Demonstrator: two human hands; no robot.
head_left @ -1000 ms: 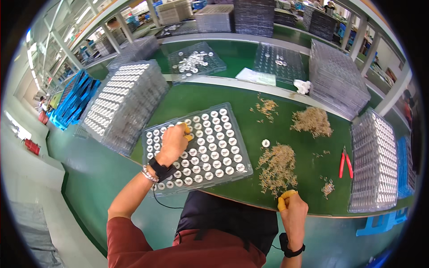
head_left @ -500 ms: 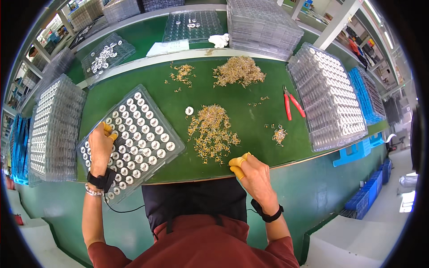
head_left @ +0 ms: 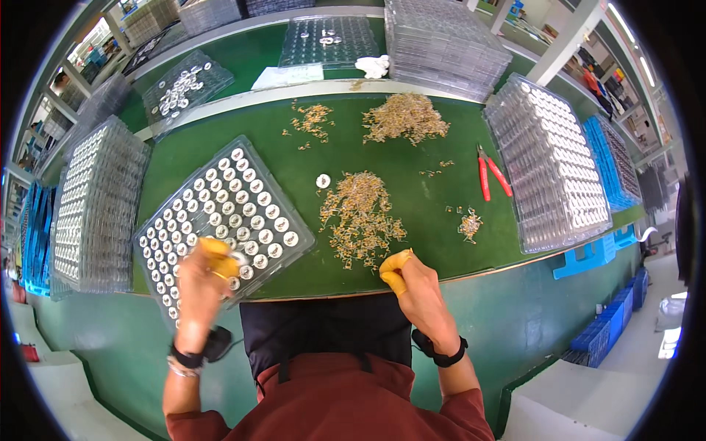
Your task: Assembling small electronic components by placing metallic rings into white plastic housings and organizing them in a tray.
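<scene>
A clear plastic tray filled with rows of round white parts lies at the left, overhanging the front edge of the green table. Above its right front portion is my left hand, smeared by motion, with yellow covers on its fingertips. A blurred round white part shows at those fingertips, seemingly pinched. My right hand, also in yellow finger covers, rests by the table's front edge with thumb and finger pressed together. What they hold, if anything, is hidden. Just beyond it spreads a pile of small yellowish bent-wire components.
One loose white part lies beside the pile. Farther back are more component heaps. Red-handled cutters lie at the right. Stacks of filled trays stand on the left and right.
My left hand has moved right and nearer across the tray, with a white part at its fingertips. My right hand stays almost in place. The whole view has shifted slightly.
</scene>
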